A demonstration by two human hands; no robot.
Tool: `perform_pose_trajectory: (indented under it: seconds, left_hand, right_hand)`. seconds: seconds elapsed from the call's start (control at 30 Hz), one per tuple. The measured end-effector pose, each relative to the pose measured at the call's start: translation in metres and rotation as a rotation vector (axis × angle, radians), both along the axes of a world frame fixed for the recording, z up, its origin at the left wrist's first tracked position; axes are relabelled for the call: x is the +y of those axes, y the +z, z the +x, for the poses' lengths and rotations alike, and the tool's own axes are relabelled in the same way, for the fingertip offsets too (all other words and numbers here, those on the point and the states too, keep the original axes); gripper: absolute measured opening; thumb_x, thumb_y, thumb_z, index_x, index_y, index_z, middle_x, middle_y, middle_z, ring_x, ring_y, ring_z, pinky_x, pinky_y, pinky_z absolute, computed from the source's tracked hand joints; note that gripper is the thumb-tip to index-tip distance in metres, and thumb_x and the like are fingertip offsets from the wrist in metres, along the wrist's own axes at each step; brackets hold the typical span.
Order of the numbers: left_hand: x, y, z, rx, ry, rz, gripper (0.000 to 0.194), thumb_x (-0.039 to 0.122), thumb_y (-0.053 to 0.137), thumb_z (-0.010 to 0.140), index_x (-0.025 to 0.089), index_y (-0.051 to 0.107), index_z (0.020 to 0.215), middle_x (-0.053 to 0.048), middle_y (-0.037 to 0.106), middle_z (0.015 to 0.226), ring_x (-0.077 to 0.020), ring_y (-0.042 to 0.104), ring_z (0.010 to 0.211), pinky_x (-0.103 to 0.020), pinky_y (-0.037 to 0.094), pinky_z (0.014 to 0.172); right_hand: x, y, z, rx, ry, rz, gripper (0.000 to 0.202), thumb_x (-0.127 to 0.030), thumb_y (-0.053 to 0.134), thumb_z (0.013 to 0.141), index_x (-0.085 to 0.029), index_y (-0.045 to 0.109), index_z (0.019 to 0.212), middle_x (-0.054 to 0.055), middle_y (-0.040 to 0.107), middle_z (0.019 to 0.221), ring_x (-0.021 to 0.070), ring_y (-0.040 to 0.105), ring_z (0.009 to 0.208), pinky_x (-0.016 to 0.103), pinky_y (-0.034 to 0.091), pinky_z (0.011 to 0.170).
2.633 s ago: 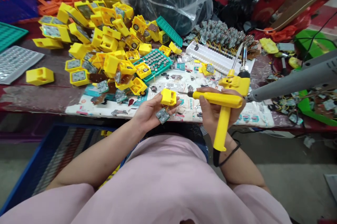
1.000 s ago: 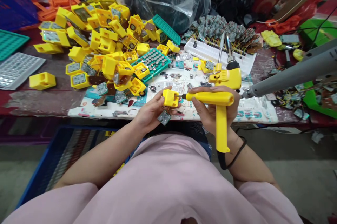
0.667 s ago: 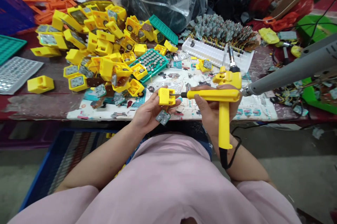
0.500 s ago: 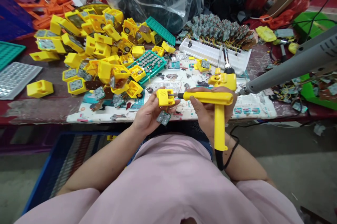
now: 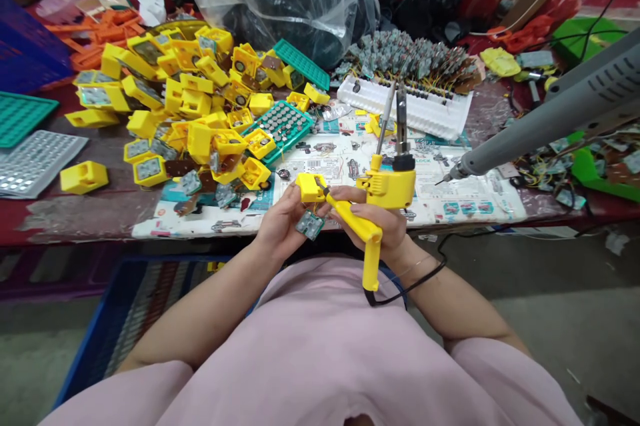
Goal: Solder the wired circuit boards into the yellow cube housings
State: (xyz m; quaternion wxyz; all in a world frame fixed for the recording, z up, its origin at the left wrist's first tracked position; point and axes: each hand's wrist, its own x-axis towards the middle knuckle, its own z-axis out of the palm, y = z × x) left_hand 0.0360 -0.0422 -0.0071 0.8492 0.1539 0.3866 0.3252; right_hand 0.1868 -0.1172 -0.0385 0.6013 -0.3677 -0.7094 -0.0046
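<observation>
My left hand is closed around a small yellow plastic housing, its hollow side turned to the right. A grey-green circuit board dangles below it on thin wires. My right hand grips a yellow soldering gun, its metal tip and solder feed tube pointing up and away from me. In the same hand lies a slim yellow-handled tool with a dark collar, whose end reaches into the housing's opening. Fingers and housing wall hide the exact contact.
Many yellow housings are heaped at left, beside a green tray of small round metal parts. Wired circuit boards stand along a white foam tray. A grey screwdriver-like tool slants in from the right. A black cord crosses my right forearm.
My right hand has moved left and turned, bringing the soldering gun closer to the housing. The yellow-handled tool now slants down to the right. The housing has tilted in my left hand.
</observation>
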Motion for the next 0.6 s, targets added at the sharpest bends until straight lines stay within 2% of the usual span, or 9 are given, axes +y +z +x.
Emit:
perform_pose_trajectory:
  seconds: [0.17, 0.27, 0.4, 0.5, 0.6]
  left_hand:
    - [0.002, 0.01, 0.009, 0.046, 0.029, -0.095, 0.028, 0.017, 0.042, 0.1, 0.011, 0.062, 0.119, -0.006, 0.072, 0.084, -0.0158, 0.068, 0.068, -0.028, 0.058, 0.068]
    - [0.002, 0.015, 0.014, 0.074, 0.048, -0.113, 0.025, 0.017, 0.041, 0.1, 0.01, 0.065, 0.105, -0.007, 0.07, 0.08, -0.0164, 0.067, 0.064, -0.027, 0.055, 0.059]
    - [0.002, 0.02, 0.02, 0.088, 0.067, -0.128, 0.027, 0.016, 0.04, 0.1, 0.011, 0.064, 0.09, -0.007, 0.069, 0.075, -0.0152, 0.064, 0.057, -0.026, 0.053, 0.055]
    - [0.002, 0.02, 0.024, 0.063, 0.095, -0.168, 0.031, 0.018, 0.037, 0.102, 0.01, 0.065, 0.092, -0.006, 0.068, 0.072, -0.0144, 0.062, 0.055, -0.025, 0.052, 0.054]
    - [0.004, 0.017, 0.025, 0.022, 0.085, -0.197, 0.034, 0.019, 0.034, 0.102, 0.009, 0.066, 0.105, -0.007, 0.069, 0.072, -0.015, 0.064, 0.057, -0.025, 0.053, 0.055]
  right_hand:
    - [0.003, -0.003, 0.002, -0.008, -0.029, 0.009, 0.051, -0.006, 0.068, 0.086, -0.026, 0.046, 0.127, 0.009, 0.071, 0.121, 0.0235, 0.07, 0.115, 0.042, 0.066, 0.091]
    - [0.004, -0.004, 0.004, -0.01, -0.043, -0.018, 0.052, -0.009, 0.067, 0.087, -0.029, 0.044, 0.129, 0.007, 0.071, 0.121, 0.0223, 0.071, 0.113, 0.042, 0.066, 0.088]
    - [0.008, -0.007, 0.004, -0.046, -0.077, 0.003, 0.053, -0.01, 0.066, 0.089, -0.03, 0.042, 0.132, 0.006, 0.071, 0.12, 0.0214, 0.073, 0.109, 0.043, 0.066, 0.089]
    - [0.015, -0.011, 0.005, -0.08, -0.085, 0.034, 0.047, -0.012, 0.065, 0.09, -0.029, 0.046, 0.13, 0.006, 0.071, 0.121, 0.0219, 0.072, 0.111, 0.041, 0.065, 0.091]
    - [0.022, -0.011, 0.007, -0.067, -0.139, 0.057, 0.044, -0.014, 0.067, 0.09, -0.026, 0.048, 0.127, 0.007, 0.072, 0.115, 0.0219, 0.073, 0.108, 0.039, 0.064, 0.093]
